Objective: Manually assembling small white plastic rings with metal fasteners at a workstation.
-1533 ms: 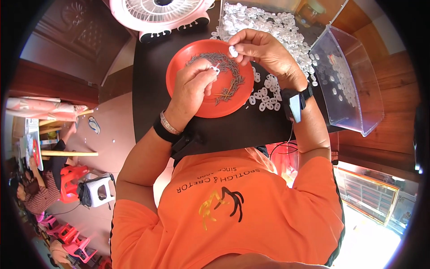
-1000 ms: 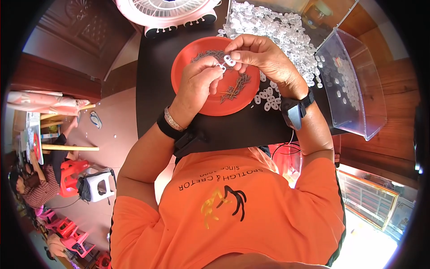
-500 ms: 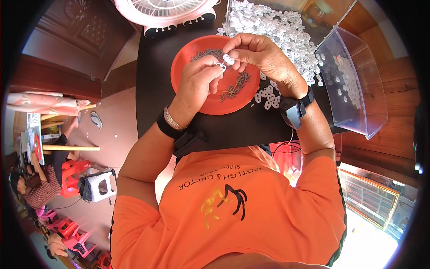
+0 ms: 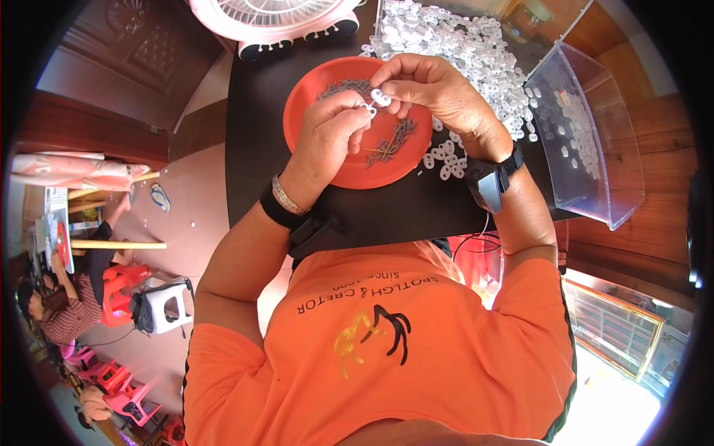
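Note:
Over the red basin, both of my hands meet with their fingertips close together. My right hand pinches a small white oval piece with two holes between thumb and forefinger. My left hand, closed, grips a small pale looped piece at its thumb tip, right beside the oval one. Whether the two pieces are joined cannot be made out. Many small grey screw-like parts and a few thin yellowish sticks lie in the basin.
A heap of white oval pieces covers the far right of the dark table, with several more nearer me. A clear plastic bin stands at the right edge, a pink-white fan at the back. Another person sits far left.
Hardly anything differs. The oval piece has turned slightly in my right fingertips, showing its holes more; both hands keep their places.

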`<state>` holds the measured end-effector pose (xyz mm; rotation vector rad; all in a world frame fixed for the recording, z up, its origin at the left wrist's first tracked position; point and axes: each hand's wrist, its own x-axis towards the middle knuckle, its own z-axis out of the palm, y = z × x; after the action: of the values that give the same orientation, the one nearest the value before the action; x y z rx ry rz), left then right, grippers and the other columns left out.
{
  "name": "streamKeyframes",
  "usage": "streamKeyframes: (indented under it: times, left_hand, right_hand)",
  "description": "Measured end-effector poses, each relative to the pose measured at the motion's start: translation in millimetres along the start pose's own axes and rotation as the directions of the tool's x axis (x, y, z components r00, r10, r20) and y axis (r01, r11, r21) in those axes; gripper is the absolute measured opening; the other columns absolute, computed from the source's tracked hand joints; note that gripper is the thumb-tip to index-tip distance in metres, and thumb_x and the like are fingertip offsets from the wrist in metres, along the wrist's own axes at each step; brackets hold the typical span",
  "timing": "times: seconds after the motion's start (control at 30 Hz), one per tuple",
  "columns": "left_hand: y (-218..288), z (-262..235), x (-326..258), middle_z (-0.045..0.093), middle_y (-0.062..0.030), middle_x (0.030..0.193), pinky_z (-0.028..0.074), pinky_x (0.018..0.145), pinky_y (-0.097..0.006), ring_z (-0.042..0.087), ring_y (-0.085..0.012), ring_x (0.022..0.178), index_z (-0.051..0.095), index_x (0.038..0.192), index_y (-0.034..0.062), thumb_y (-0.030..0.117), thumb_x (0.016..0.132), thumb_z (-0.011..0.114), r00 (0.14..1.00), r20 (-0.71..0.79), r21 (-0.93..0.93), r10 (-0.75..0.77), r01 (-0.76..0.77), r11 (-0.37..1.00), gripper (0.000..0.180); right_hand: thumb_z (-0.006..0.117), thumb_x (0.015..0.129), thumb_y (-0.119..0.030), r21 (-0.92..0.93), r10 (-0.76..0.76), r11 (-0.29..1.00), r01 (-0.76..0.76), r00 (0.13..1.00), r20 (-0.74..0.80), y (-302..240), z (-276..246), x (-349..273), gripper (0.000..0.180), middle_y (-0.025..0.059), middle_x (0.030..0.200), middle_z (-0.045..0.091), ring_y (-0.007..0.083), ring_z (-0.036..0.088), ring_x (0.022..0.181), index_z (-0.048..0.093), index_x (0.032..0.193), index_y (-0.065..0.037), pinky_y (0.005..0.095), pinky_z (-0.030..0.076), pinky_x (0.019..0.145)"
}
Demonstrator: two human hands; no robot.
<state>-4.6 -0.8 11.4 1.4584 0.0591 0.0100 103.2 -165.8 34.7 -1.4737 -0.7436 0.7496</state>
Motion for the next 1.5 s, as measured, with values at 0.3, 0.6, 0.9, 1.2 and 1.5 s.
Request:
streamKeyframes:
  times: [0.3, 0.6, 0.9, 1.2, 1.5]
  left_hand:
    - [-0.1, 0.5, 0.1, 0.047, 0.0005, 0.057, 0.035, 0.045, -0.022, 0.044, -0.0068, 0.049, 0.053, 0.069, 0.0021, 0.016, 0.082, 0.051, 1.000, -0.003, 0.020, 0.007, -0.007, 1.000, 0.020]
    - [0.1, 0.2, -0.3, 0.047, 0.0004, 0.057, 0.035, 0.046, -0.022, 0.043, -0.0066, 0.049, 0.052, 0.068, 0.0016, 0.015, 0.083, 0.051, 1.000, 0.006, 0.041, 0.004, -0.004, 0.999, 0.020]
    - [-3.8, -2.6, 0.2, 0.049, 0.0011, 0.061, 0.033, 0.047, -0.020, 0.046, -0.0066, 0.051, 0.055, 0.074, 0.0033, 0.020, 0.085, 0.050, 0.999, 0.052, 0.063, 0.005, -0.009, 0.998, 0.021]
    - [-3.6, -1.3, -0.6, 0.049, 0.0007, 0.061, 0.034, 0.048, -0.020, 0.046, -0.0069, 0.053, 0.055, 0.076, 0.0026, 0.021, 0.086, 0.049, 0.998, 0.033, 0.064, 0.052, -0.054, 0.997, 0.022]
    - [-4.8, -2.9, 1.1, 0.053, -0.0002, 0.063, 0.037, 0.049, -0.020, 0.049, -0.0079, 0.053, 0.056, 0.078, 0.0036, 0.021, 0.086, 0.050, 0.999, -0.050, -0.084, -0.004, -0.001, 0.996, 0.020]
  right_hand:
    - [0.061, 0.088, -0.013, -0.034, 0.007, 0.999, -0.007, 1.000, -0.015, -3.7, 2.1, -1.7, 0.014, -0.0006, 0.079, 0.062, 0.0055, 0.057, 0.069, 0.063, 0.098, -0.003, 0.0206, 0.048, 0.065]
    - [0.060, 0.088, -0.008, -0.078, -0.047, 0.996, 0.046, 0.999, -0.008, -0.5, 3.4, -2.7, 0.012, -0.0004, 0.079, 0.061, 0.0047, 0.055, 0.070, 0.063, 0.097, -0.001, 0.0189, 0.047, 0.065]
    - [0.058, 0.087, -0.002, -0.153, -0.090, 0.984, 0.090, 0.996, 0.007, -3.6, 12.7, -5.2, 0.011, -0.0001, 0.081, 0.061, 0.0041, 0.053, 0.071, 0.063, 0.097, 0.001, 0.0183, 0.044, 0.065]
    - [0.058, 0.087, -0.002, -0.138, -0.114, 0.984, 0.116, 0.993, 0.023, -2.2, 13.8, -4.0, 0.013, 0.0009, 0.083, 0.062, 0.0048, 0.054, 0.074, 0.063, 0.099, 0.000, 0.0193, 0.045, 0.069]
    - [0.067, 0.080, -0.004, -0.265, -0.254, 0.935, 0.235, 0.966, -0.040, -0.8, 27.0, -5.6, 0.024, 0.0075, 0.090, 0.065, 0.0132, 0.063, 0.081, 0.062, 0.102, 0.001, 0.0254, 0.051, 0.075]
